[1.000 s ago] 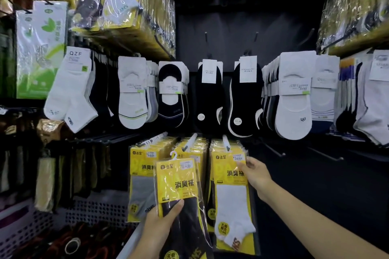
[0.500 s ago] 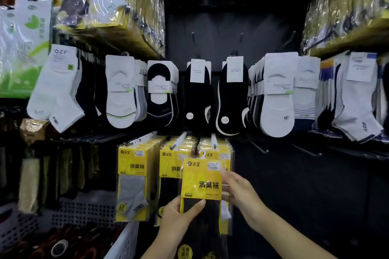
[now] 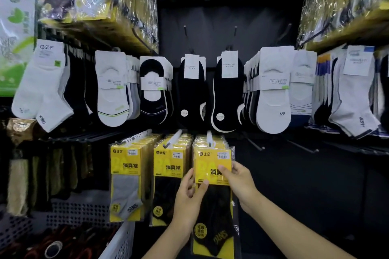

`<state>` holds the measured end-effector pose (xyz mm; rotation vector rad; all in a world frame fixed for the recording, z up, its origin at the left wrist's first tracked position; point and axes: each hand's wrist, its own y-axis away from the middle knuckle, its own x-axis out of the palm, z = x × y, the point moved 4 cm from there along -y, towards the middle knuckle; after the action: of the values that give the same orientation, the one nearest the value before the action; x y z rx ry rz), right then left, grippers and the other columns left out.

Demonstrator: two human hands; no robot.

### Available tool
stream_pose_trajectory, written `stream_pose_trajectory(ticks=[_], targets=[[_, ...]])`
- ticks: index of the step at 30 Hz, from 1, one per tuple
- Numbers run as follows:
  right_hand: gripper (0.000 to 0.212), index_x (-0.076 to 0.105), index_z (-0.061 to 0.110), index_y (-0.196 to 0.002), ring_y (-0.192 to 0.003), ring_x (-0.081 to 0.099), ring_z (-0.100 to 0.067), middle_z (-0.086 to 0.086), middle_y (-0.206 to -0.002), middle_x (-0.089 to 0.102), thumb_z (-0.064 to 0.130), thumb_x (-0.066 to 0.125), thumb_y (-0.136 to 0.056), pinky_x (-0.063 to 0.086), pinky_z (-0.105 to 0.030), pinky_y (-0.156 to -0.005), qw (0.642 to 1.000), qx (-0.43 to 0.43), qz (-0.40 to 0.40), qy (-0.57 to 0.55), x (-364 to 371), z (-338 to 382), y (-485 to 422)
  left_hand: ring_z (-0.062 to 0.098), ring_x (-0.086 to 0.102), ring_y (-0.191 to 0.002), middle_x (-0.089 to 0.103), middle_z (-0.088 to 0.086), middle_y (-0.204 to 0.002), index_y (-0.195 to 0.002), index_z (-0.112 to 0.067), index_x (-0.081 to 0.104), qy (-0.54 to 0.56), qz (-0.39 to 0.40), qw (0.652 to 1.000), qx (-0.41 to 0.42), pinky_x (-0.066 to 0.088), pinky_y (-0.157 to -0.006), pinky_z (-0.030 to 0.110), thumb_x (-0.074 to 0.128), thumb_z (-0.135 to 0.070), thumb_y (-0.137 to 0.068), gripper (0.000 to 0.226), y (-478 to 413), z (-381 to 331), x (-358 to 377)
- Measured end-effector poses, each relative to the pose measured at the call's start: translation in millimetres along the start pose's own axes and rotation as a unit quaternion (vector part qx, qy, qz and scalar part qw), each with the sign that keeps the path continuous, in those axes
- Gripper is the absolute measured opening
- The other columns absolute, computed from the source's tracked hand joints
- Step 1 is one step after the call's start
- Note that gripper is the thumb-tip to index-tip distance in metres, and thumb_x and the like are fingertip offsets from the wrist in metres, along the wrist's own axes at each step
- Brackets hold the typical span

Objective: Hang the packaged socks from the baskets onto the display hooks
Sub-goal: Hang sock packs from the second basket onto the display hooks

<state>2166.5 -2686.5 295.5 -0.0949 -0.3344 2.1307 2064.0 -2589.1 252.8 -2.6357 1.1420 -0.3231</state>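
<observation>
At the right hook (image 3: 209,137), black-sock pack (image 3: 213,212) brought up, pinched in left hand (image 3: 187,200) and right hand (image 3: 239,182) fingers; seemingly nearly hung.

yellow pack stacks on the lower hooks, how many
3: left stack, showing grey; middle stack, showing black; right stack, behind the pack gripped by left hand and right hand. Deeper packs are hidden.

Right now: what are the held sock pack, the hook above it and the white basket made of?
Black-sock pack: glossy clear plastic film, glare streaks, over a matte yellow card, likely paper. Display hook: smooth white, probably plastic or coated metal. White basket: rigid perforated wall, likely moulded plastic.
</observation>
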Motion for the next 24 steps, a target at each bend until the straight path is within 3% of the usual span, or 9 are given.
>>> stream_pose_trajectory(ticks=[5,7,11,15,18,20,22,24], targets=[[0.004,0.066,0.015,-0.087,-0.089,0.067,-0.019,-0.007,-0.096,0.071,0.014,0.064,-0.090,0.054,-0.032,-0.083,0.997,0.035,-0.064,0.024,5.6,-19.4,-28.2,0.012,0.044,-0.128,0.043,-0.005,-0.144,-0.148,-0.027,0.026,-0.042,-0.006,0.999,-0.008,0.038,-0.101,0.028,0.062,-0.038,-0.087,0.071,-24.6,16.1,1.8],[0.009,0.067,0.015,-0.084,-0.087,0.067,-0.018,-0.004,-0.091,0.071,0.023,0.069,-0.086,0.054,-0.034,-0.082,0.993,0.043,-0.098,0.049,2.5,-30.8,-36.6,0.010,0.037,-0.132,0.036,-0.007,-0.146,-0.148,-0.028,0.025,-0.059,-0.004,0.998,0.002,0.035,-0.103,0.027,0.063,-0.037,-0.088,0.071,-31.2,21.8,5.3],[0.020,0.064,0.020,-0.077,-0.072,0.054,-0.002,0.009,-0.077,0.062,0.038,0.073,-0.081,0.040,-0.019,-0.057,0.985,0.053,-0.150,0.062,-0.6,-40.8,-42.4,0.016,0.024,-0.141,0.028,-0.004,-0.152,-0.150,-0.028,0.016,-0.138,0.000,0.990,0.025,0.028,-0.115,0.042,0.062,-0.038,-0.088,0.078,-41.4,31.7,10.4],[0.020,0.062,0.017,-0.086,-0.072,0.053,0.000,0.010,-0.077,0.060,0.035,0.072,-0.082,0.038,-0.015,-0.057,0.987,0.044,-0.138,0.073,-4.0,-46.8,-34.6,0.017,0.023,-0.142,0.025,-0.003,-0.155,-0.151,-0.028,0.013,-0.159,0.003,0.987,0.031,0.028,-0.115,0.044,0.062,-0.039,-0.088,0.081,-34.9,40.5,7.2],[0.025,0.061,0.015,-0.106,-0.084,0.057,-0.005,0.004,-0.097,0.063,0.027,0.069,-0.086,0.042,-0.015,-0.064,0.991,0.047,-0.104,0.065,-16.3,-57.1,-7.5,0.013,0.026,-0.140,0.026,-0.005,-0.153,-0.151,-0.026,0.017,-0.153,0.009,0.988,0.010,0.030,-0.114,0.037,0.063,-0.042,-0.087,0.081,-14.2,54.1,-0.2],[0.031,0.059,0.014,-0.115,-0.101,0.056,-0.011,0.003,-0.111,0.060,0.025,0.067,-0.088,0.048,-0.023,-0.081,0.991,0.065,-0.087,0.081,-31.6,-69.8,19.6,0.008,0.032,-0.133,0.032,-0.008,-0.148,-0.149,-0.026,0.022,-0.149,0.002,0.989,0.000,0.033,-0.107,0.028,0.064,-0.042,-0.085,0.078,11.4,69.5,-10.6],[0.028,0.060,0.012,-0.116,-0.111,0.056,-0.015,-0.001,-0.116,0.060,0.020,0.065,-0.090,0.047,-0.034,-0.099,0.986,0.100,-0.069,0.115,-51.4,-93.3,54.7,0.002,0.038,-0.124,0.038,-0.015,-0.139,-0.146,-0.028,0.030,-0.157,-0.011,0.987,-0.013,0.033,-0.097,0.020,0.064,-0.042,-0.084,0.071,47.9,93.8,-24.6],[0.023,0.063,0.008,-0.113,-0.113,0.057,-0.022,-0.009,-0.118,0.062,0.015,0.063,-0.091,0.046,-0.039,-0.102,0.974,0.151,-0.031,0.165,-73.7,-128.5,96.2,0.000,0.042,-0.120,0.041,-0.018,-0.135,-0.140,-0.031,0.038,-0.165,0.006,0.985,-0.052,0.037,-0.090,0.011,0.063,-0.041,-0.084,0.062,92.2,129.8,-34.7]])
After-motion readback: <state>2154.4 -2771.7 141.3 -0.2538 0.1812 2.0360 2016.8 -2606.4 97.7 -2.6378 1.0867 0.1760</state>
